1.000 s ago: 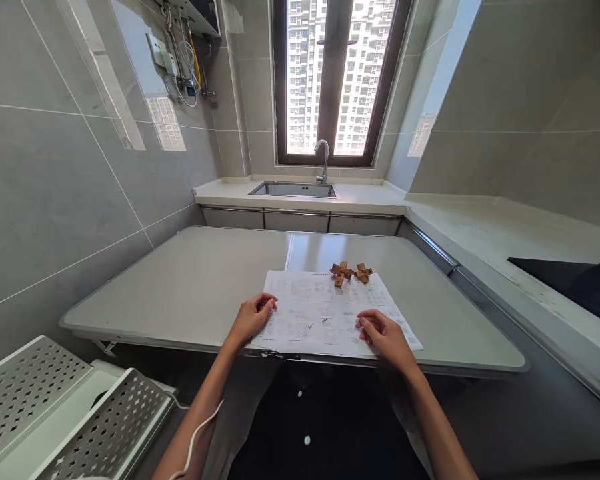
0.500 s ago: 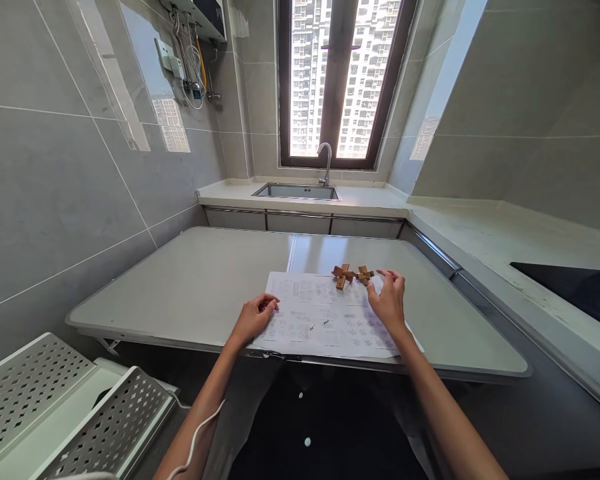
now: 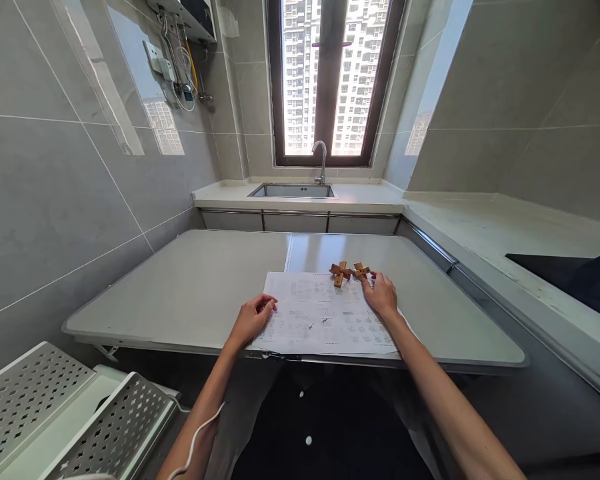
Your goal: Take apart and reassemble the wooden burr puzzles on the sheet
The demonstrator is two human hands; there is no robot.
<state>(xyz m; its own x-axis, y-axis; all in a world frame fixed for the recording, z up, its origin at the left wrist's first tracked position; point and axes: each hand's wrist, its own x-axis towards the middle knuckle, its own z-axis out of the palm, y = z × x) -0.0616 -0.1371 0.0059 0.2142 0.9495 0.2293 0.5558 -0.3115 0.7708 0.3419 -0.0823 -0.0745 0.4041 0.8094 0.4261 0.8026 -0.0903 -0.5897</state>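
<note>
Two small brown wooden cross-shaped puzzle pieces sit at the far edge of a printed paper sheet [image 3: 325, 333]. The larger wooden cross [image 3: 339, 274] is to the left, untouched, and one of its arms points toward me. Just right of it is the smaller wooden cross [image 3: 361, 270]; my right hand [image 3: 381, 295] has thumb and fingers closed at its right and near sides. My left hand [image 3: 253, 316] rests at the sheet's left edge, fingers curled in and thumb close to them, with nothing visible in it.
Under the sheet is a white folding table [image 3: 210, 280] with a seam across it. A counter with a sink [image 3: 293, 191] and a faucet [image 3: 321, 163] lies beyond. A perforated white rack [image 3: 115, 427] stands low at left. A white cord [image 3: 196, 437] crosses my left forearm.
My right hand has moved left and closed its spread fingers onto the smaller wooden cross. The left hand stays put. The view has shifted slightly.
</note>
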